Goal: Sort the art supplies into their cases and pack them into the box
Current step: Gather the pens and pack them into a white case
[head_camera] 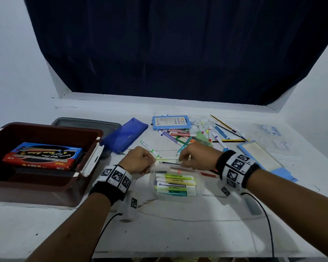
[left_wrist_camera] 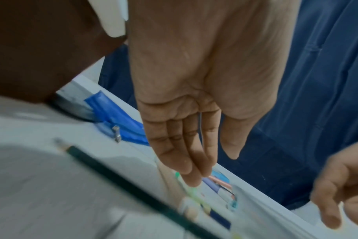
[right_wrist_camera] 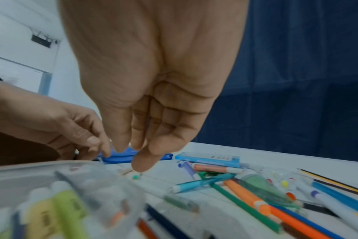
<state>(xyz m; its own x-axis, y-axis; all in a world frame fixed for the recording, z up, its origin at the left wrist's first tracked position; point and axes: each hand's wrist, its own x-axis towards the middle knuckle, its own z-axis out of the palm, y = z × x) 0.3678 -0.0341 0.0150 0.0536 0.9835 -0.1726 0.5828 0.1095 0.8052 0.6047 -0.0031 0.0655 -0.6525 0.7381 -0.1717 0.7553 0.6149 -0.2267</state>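
Note:
Both hands hover side by side over the far edge of a clear plastic case [head_camera: 153, 183] that holds several highlighters [head_camera: 175, 183]. My left hand [head_camera: 138, 160] [left_wrist_camera: 204, 161] has straight fingers pointing down, thumb apart, with nothing plainly gripped. My right hand [head_camera: 195, 156] [right_wrist_camera: 133, 152] hangs with loosely bent fingers and thumb close together, and no object shows between them. A thin dark pencil [head_camera: 169, 163] [left_wrist_camera: 112, 176] lies between the hands at the case's far rim, beside a pale green marker [head_camera: 167, 158]. The brown box [head_camera: 51, 127] at the left holds crayon packs [head_camera: 44, 156].
A blue zip pouch [head_camera: 125, 137] lies behind the left hand. A blue marker case [head_camera: 171, 122] and a heap of loose markers, pens and pencils [head_camera: 197, 135] lie at the back right. An open pale blue case [head_camera: 259, 157] is at the right, a grey lid [head_camera: 87, 123] behind the box.

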